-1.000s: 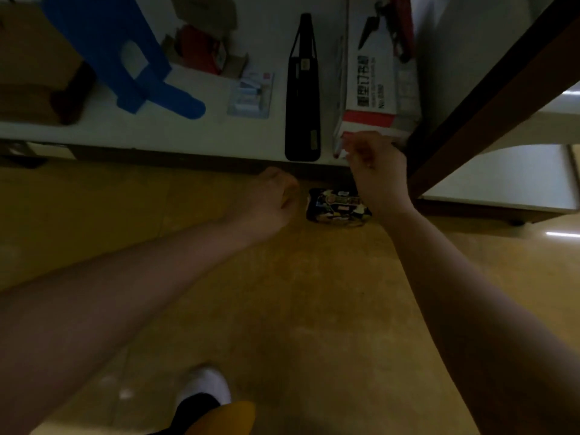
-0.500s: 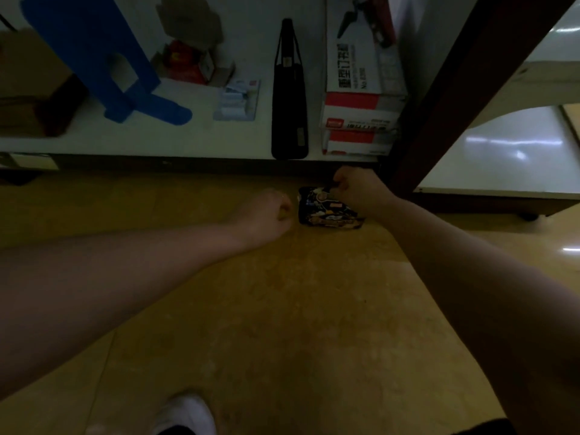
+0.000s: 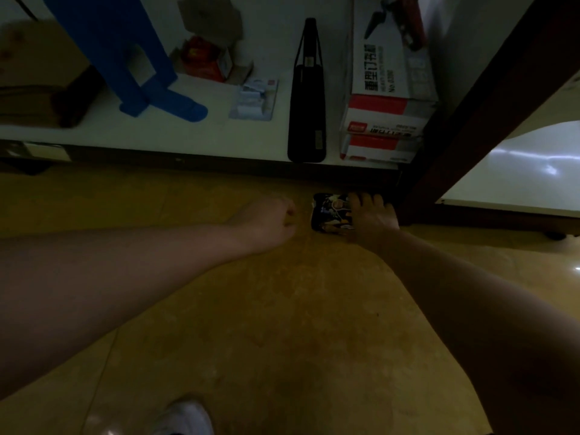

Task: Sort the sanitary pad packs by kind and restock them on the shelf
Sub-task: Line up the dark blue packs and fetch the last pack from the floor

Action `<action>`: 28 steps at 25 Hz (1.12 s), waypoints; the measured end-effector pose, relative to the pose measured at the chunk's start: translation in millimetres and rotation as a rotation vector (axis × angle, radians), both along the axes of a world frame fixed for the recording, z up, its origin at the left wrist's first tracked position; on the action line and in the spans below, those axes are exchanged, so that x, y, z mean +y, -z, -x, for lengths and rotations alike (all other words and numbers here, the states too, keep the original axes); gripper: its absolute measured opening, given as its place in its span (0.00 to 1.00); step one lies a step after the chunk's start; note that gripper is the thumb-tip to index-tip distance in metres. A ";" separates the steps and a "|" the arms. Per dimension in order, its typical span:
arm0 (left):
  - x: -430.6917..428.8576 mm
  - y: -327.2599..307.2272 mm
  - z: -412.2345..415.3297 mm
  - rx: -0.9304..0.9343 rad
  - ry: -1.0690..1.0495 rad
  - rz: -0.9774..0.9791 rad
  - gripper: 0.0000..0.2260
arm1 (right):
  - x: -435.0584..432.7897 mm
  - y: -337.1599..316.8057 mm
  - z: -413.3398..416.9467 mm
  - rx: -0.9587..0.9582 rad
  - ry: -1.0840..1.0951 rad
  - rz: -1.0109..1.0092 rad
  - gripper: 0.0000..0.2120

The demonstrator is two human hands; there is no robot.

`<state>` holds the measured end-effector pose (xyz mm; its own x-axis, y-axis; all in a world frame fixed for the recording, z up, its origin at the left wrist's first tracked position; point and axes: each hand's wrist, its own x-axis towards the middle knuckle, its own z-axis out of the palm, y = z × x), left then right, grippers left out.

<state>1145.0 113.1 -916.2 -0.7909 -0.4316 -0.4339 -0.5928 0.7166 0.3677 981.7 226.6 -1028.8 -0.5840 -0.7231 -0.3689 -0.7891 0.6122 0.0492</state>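
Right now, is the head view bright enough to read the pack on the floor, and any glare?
Head view: dim, underexposed; the pack under the right hand shows unreadable print. Head view: glare streaks the white surface at right.

We record the following colours.
- Pack (image 3: pixel 328 215): black ground with a busy print in white, orange and tan.
- Floor (image 3: pixel 251 309): mottled ochre yellow with faint darker blotches.
- Shelf (image 3: pixel 188 133): plain white board with a dark front edge.
- Stand (image 3: pixel 125 51): solid bright blue.
- Bag (image 3: pixel 307 98): plain black; we note a small grey label low on it.
- Boxes (image 3: pixel 383 114): white with red bands and black lettering.
- Packet (image 3: pixel 204 59): red with a white side.
- Card (image 3: pixel 255 100): pale blue and white.
- Carton (image 3: pixel 31 83): dull brown.
- Post (image 3: pixel 489 98): dark brown.
- Shoe (image 3: pixel 185 417): white.
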 end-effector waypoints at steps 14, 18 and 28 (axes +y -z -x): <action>-1.0 7.5 -11.6 0.003 -0.190 -0.190 0.39 | -7.0 -78.2 29.6 -0.769 0.238 0.201 0.21; -6.5 -1.9 -2.5 0.211 -0.405 -0.475 0.50 | 3.2 -137.7 37.8 -0.930 0.166 0.356 0.18; -7.6 -6.9 13.2 0.577 -0.726 -1.165 0.16 | 9.0 -166.7 44.8 -1.170 0.291 0.645 0.27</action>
